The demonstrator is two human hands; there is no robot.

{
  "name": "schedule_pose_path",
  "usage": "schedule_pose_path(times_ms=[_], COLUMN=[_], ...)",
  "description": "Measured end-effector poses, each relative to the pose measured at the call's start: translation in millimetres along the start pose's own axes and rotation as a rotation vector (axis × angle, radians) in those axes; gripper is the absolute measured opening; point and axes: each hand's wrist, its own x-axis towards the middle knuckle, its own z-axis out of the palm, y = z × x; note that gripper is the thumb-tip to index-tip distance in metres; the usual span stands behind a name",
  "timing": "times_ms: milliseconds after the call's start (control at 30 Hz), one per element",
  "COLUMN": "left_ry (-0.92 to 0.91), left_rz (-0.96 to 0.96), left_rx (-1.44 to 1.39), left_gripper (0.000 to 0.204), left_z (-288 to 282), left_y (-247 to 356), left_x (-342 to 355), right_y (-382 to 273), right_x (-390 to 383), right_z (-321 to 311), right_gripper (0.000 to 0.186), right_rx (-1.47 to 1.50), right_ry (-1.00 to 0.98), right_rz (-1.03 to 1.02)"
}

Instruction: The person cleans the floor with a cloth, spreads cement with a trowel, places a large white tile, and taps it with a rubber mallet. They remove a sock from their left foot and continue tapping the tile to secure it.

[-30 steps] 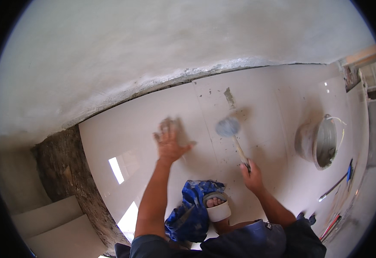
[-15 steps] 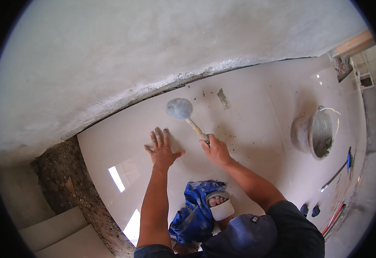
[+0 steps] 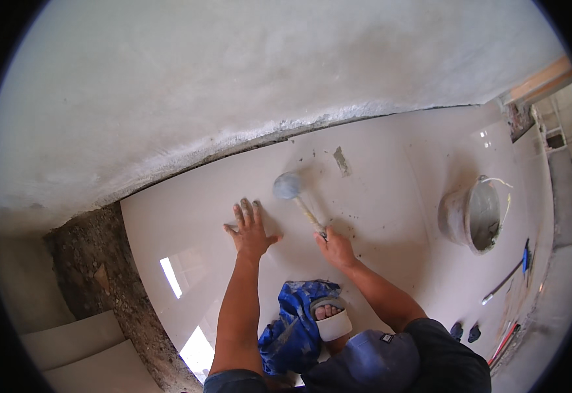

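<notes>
My left hand [image 3: 250,234] lies flat on a pale, glossy floor tile [image 3: 188,216], its fingers spread and their tips smeared with grey. To the right of it, my right hand [image 3: 336,247] is closed around the handle of a rubber mallet [image 3: 288,186]. The mallet's rounded grey head is slightly blurred and points away from me, near the seam between two tiles. Whether the head touches the tile I cannot tell. A blue, mortar-stained cloth [image 3: 290,321] is bunched below my hands, beside my sandalled foot [image 3: 330,316].
Along the far side runs a rough plastered wall [image 3: 233,78]. A mortar-smeared bucket [image 3: 455,213] with a wire handle stands on the right. Near it lies a blue-handled tool [image 3: 525,259]. Bare soil [image 3: 96,262] and stacked tiles [image 3: 76,340] lie at the left. Crumbs and a mortar patch [image 3: 341,162] mark the tiles.
The mallet's head has shifted right and a little toward me, and my right hand has moved slightly the same way. My left hand stays flat on the tile.
</notes>
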Motion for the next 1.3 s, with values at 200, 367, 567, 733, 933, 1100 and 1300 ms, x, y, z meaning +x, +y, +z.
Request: schedule_pose_path(times_ms=[200, 367, 567, 733, 933, 1100, 1300], left_ry=[-0.019, 0.006, -0.034, 0.001, 0.050, 0.098, 0.218], left_rz=[-0.004, 0.007, 0.000, 0.221, 0.413, 0.514, 0.107], left_rx=[0.010, 0.013, -0.015, 0.100, 0.118, 0.107, -0.100], left_gripper=[0.121, 0.121, 0.118, 0.097, 0.065, 0.074, 0.117], left_z=[-1.0, -1.1, -2.4, -0.4, 38.3, 53.1, 28.4], left_y=[0.5, 1.9, -2.5, 14.9, 91.0, 79.3, -33.1], left_x=[0.2, 0.6, 0.8, 3.6, 14.7, 15.2, -19.5], right_y=[2.5, 1.7, 14.3, 42.5, 74.7, 65.3, 22.0], right_x=[-1.0, -1.2, -7.2, -34.3, -49.8, -54.0, -44.3], right_z=[-0.3, 1.3, -9.9, -28.7, -44.9, -47.6, -41.5], right_gripper=[0.035, 0.038, 0.038, 0.033, 0.032, 0.033, 0.032], right_rx=[0.025, -0.014, -0.040, 0.201, 0.250, 0.187, 0.244], right_ry=[-0.039, 0.004, -0.063, 0.159, 0.262, 0.203, 0.042], right_rz=[0.019, -0.009, 0.117, 0.283, 0.382, 0.360, 0.200])
